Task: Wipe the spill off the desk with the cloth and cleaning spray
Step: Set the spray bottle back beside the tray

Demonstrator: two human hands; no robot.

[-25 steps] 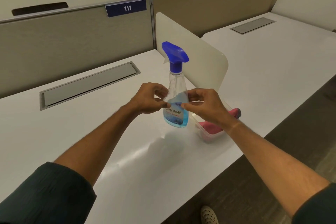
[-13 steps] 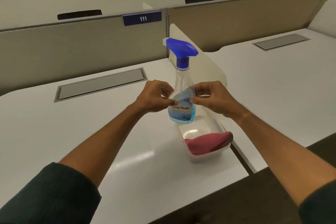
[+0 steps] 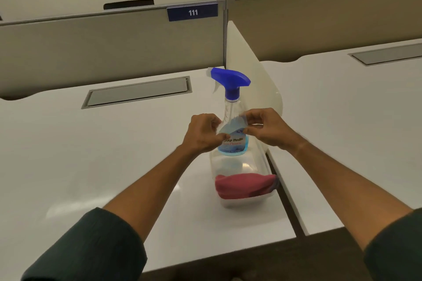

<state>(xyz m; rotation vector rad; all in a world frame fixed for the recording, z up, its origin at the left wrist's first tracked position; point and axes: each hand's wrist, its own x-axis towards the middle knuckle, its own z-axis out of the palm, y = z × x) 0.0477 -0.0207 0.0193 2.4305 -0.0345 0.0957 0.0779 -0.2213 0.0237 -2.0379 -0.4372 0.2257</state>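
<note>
Both hands on the spray bottle, fingers pinching at its label.

I see my left hand (image 3: 204, 133) curled nearly closed, thumb and fingertips pinched against the left side of the clear plastic spray bottle with the blue trigger head (image 3: 231, 113); my right hand (image 3: 267, 129) is curled the same way, pinching the label's lifted upper edge. The bottle is upright, just behind a clear plastic tub (image 3: 242, 198) that holds the folded red cloth (image 3: 244, 185). All this is near the right edge of the white surface (image 3: 96, 155), beside a cream divider panel (image 3: 258, 75). Behind runs a beige partition with a blue "111" plate (image 3: 192, 12), and a grey recessed hatch (image 3: 138, 92) lies left of the bottle. I can't make out a spill.
</note>
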